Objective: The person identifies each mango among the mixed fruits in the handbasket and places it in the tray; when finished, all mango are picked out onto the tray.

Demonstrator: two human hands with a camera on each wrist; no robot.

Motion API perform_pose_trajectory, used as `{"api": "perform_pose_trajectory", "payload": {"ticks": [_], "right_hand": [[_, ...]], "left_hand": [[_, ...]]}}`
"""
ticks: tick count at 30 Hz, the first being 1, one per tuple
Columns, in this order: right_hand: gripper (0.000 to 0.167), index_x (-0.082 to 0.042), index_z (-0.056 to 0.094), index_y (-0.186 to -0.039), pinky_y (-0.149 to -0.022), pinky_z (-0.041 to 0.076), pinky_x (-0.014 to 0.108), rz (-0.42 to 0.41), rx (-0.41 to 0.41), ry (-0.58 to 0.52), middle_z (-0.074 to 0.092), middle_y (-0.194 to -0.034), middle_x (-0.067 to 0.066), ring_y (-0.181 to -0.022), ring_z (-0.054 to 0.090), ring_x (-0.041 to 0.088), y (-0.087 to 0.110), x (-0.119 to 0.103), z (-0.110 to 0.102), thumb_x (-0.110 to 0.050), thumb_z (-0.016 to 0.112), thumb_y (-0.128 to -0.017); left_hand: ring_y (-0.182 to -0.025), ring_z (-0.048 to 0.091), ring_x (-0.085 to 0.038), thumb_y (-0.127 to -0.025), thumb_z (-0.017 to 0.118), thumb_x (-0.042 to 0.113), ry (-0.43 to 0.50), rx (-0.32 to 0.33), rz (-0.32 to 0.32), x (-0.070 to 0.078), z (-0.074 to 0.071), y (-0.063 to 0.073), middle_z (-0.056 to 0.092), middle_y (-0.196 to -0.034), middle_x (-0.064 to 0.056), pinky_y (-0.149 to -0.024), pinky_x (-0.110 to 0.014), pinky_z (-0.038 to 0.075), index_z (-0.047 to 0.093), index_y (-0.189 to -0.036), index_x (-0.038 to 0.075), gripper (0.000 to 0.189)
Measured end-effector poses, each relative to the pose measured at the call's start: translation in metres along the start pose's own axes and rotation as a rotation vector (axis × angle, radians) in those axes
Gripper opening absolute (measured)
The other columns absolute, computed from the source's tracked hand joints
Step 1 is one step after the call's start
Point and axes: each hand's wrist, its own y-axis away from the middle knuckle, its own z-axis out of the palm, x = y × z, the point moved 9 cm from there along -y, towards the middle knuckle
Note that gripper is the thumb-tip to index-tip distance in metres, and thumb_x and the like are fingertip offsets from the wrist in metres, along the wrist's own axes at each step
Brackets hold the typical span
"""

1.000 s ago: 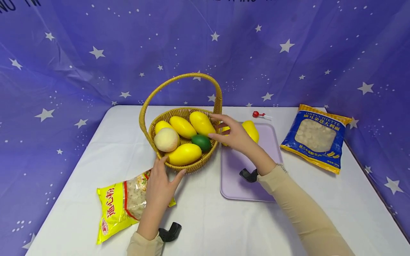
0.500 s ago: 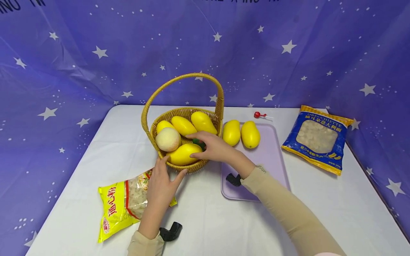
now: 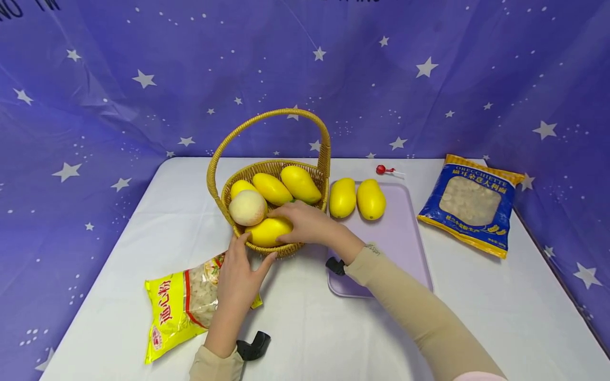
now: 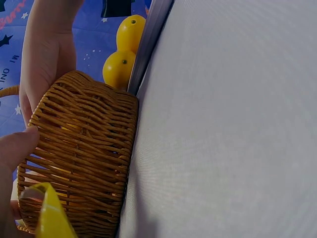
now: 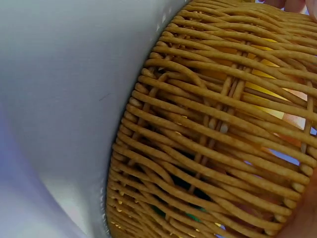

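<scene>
In the head view, my right hand [image 3: 310,225] reaches over the right side of a wicker basket [image 3: 324,159]. Its thumb and fingers close around the right end of the front yellow mango [image 3: 267,233]. My left hand [image 3: 240,270] rests on the near rim, thumb spread from the fingers; the left wrist view shows its thumb [image 4: 20,145] against the weave. Beside the gripped mango lies a pale peach [image 3: 248,207], and behind are more mangoes [image 3: 300,184]. A dark green fruit is mostly hidden under my right hand; green shows through the weave in the right wrist view.
Two mangoes [image 3: 342,198] lie on a lilac tray [image 3: 381,264] right of the basket. A yellow pasta bag [image 3: 173,312] lies under my left forearm, a blue orecchiette bag [image 3: 469,206] at the far right. A red lollipop [image 3: 381,170] sits behind the tray.
My right hand has moved left and down from the basket's right rim, over the green fruit, onto the front mango. The left hand stays in place on the rim.
</scene>
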Motion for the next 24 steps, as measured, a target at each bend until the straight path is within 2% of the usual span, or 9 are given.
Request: {"api": "perform_pose_trajectory", "payload": {"ticks": [8,16,24], "right_hand": [[0.056,-0.021,0.057,-0.136,-0.102,0.041,0.038,0.002,-0.018,0.003,0.056,-0.134,0.001,-0.122,0.049,0.021,-0.001,-0.001,0.0,-0.036,0.074,-0.084],[0.052,-0.023,0.062,-0.129,-0.099,0.043,0.036,-0.018,0.001,0.034,0.058,-0.13,-0.003,-0.122,0.05,0.018,0.002,-0.003,-0.009,-0.035,0.078,-0.081],[0.052,-0.027,0.061,-0.129,-0.084,0.049,0.035,-0.027,0.038,0.114,0.057,-0.128,-0.006,-0.115,0.05,0.018,0.01,-0.006,-0.027,-0.035,0.078,-0.08]], "left_hand": [[-0.136,0.03,-0.04,-0.083,0.052,0.072,0.008,-0.005,-0.002,0.0,0.0,0.0,0.024,-0.153,-0.025,-0.104,-0.06,0.03,0.032,-0.145,0.007,0.092],[-0.136,0.031,-0.04,-0.082,0.052,0.073,0.008,0.011,0.004,0.0,0.0,0.0,0.026,-0.152,-0.024,-0.104,-0.06,0.031,0.033,-0.144,0.01,0.09],[-0.136,0.032,-0.04,-0.084,0.057,0.067,0.014,0.047,0.016,0.002,-0.002,0.0,0.029,-0.151,-0.023,-0.103,-0.06,0.032,0.034,-0.144,0.011,0.085]]}}
